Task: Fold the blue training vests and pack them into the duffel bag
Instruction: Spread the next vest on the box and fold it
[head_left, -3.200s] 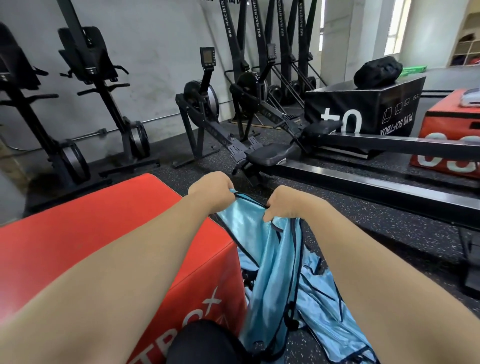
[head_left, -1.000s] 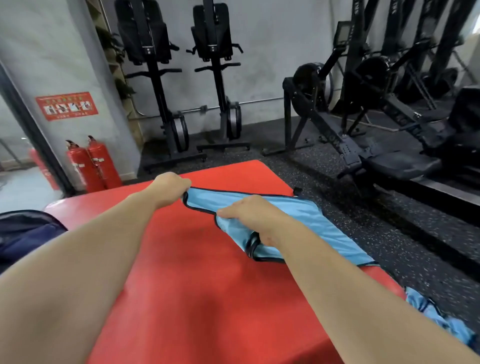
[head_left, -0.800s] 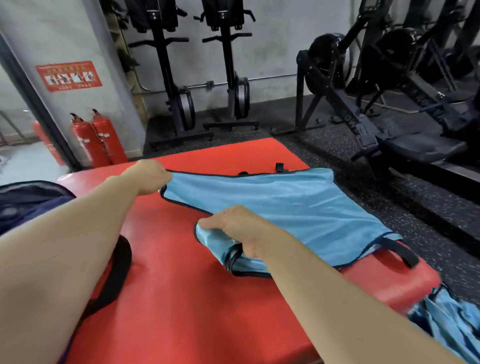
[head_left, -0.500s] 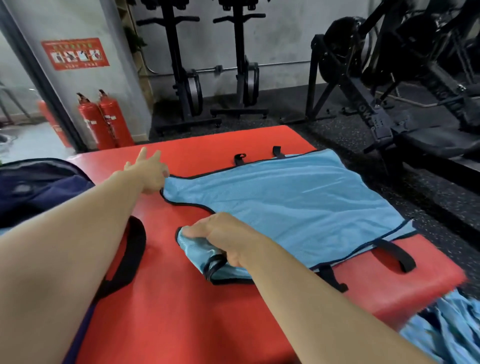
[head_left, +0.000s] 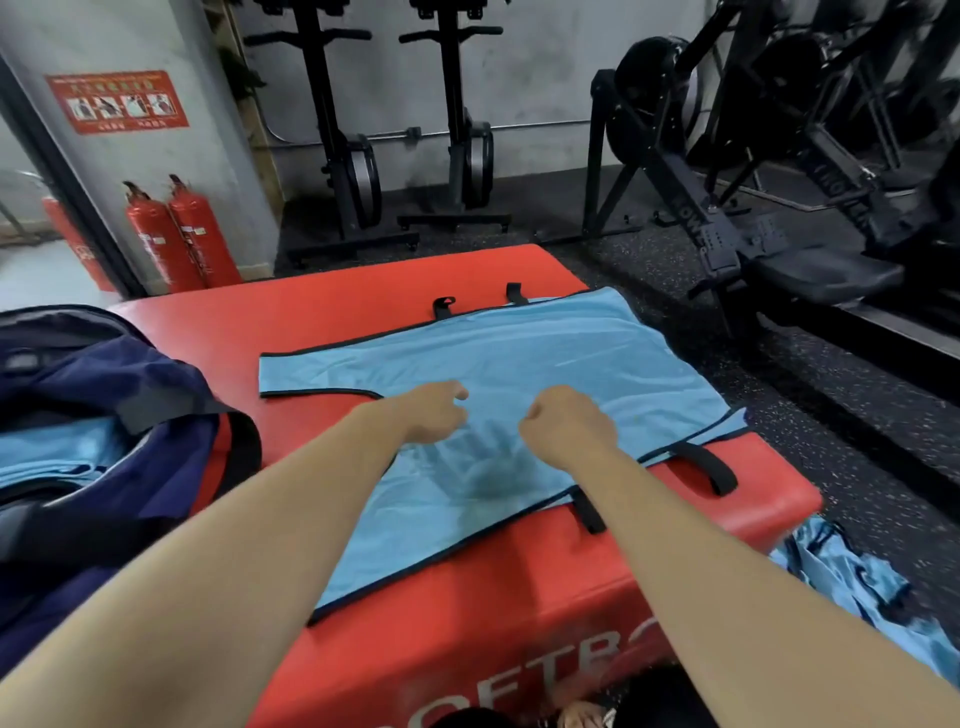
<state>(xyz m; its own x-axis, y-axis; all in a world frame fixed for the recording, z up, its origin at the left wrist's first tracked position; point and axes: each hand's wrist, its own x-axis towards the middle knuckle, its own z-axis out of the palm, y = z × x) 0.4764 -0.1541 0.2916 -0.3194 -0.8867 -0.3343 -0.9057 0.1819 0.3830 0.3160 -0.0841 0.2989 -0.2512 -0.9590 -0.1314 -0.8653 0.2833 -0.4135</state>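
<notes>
Laying the vest (head_left: 545, 348) flat on the surface (head_left: 337, 306). Left hand (head_left: 431, 413) and right hand (head_left: 569, 423) curled, grip unclear. Next, fold toward 9 o'clock.

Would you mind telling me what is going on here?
A person works at a red box. One blue vest lies flat on it; the left hand and right hand hover over it, curled, gripping nothing. The open bag at left holds vests; more lie on the floor at right.
</notes>
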